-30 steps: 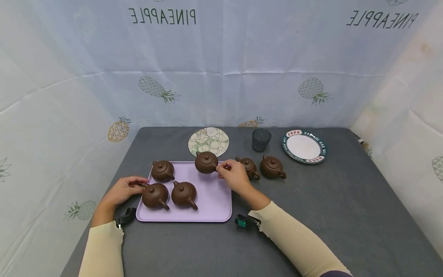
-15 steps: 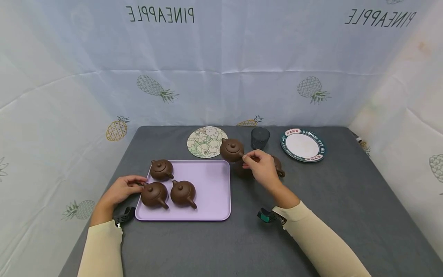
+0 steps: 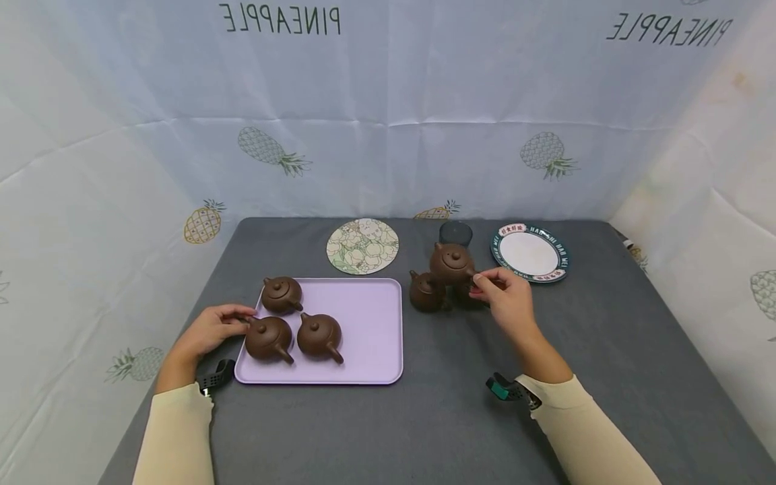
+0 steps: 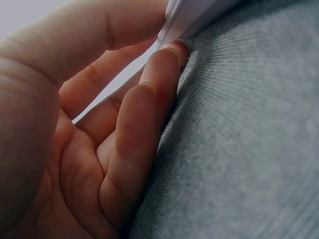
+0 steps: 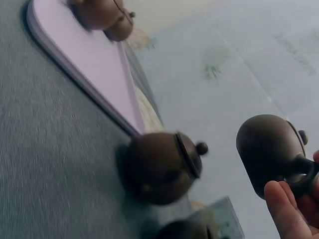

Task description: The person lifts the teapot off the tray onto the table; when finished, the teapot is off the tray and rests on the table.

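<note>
By its handle, a dark brown teapot (image 3: pixel 452 263) is pinched in my right hand (image 3: pixel 508 300). It is raised over two more teapots on the table: one teapot (image 3: pixel 427 292) shows at its left, and the other is mostly hidden behind it and my fingers. The right wrist view shows the held teapot (image 5: pixel 271 149) tilted, fingertips at the handle. On the lilac tray (image 3: pixel 370 337) sit three similar teapots, one teapot (image 3: pixel 281 295) behind two teapots (image 3: pixel 269 338) in front. My left hand (image 3: pixel 212 330) holds the tray's left rim, thumb and fingertips at its edge (image 4: pixel 179 22).
Behind the tray lies a round floral mat (image 3: pixel 362 246). A dark cup (image 3: pixel 456 234) stands at the back, partly covered by the raised teapot. Right of it is a white plate (image 3: pixel 530 252) with a green rim. Patterned cloth (image 3: pixel 388 162) hangs around the grey table.
My right hand has lifted the teapot off the tray's back right and carried it rightward, over the two teapots on the table. My left hand has stayed at the tray's edge.
</note>
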{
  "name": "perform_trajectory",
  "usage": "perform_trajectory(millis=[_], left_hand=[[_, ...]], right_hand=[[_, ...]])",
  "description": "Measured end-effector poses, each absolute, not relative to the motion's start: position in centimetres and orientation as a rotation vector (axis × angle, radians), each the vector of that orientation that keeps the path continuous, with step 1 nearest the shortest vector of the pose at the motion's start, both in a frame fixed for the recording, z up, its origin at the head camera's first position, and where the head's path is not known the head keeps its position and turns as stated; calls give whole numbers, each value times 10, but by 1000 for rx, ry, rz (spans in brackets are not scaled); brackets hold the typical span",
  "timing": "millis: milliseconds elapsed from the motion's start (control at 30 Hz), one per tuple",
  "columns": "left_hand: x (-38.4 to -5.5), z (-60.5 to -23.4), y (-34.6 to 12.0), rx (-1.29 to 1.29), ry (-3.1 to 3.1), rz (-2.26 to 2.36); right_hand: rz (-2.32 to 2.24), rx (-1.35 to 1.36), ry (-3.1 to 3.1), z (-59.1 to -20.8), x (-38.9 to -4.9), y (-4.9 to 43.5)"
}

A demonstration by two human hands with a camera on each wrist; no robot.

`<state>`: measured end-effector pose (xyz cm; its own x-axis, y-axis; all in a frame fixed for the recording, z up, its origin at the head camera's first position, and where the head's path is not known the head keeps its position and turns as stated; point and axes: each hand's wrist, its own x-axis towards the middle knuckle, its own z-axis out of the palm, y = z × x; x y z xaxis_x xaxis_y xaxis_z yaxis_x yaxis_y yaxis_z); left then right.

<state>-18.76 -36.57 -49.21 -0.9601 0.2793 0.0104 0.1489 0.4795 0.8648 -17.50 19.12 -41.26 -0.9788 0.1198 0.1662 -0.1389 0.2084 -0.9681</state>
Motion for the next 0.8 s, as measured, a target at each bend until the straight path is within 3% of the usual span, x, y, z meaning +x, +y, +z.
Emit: perform_trajectory(millis=[800], left_hand=[[-188, -493, -365, 414, 2586, 1483]], right_hand=[[1683, -348, -2286, -448, -154, 277]])
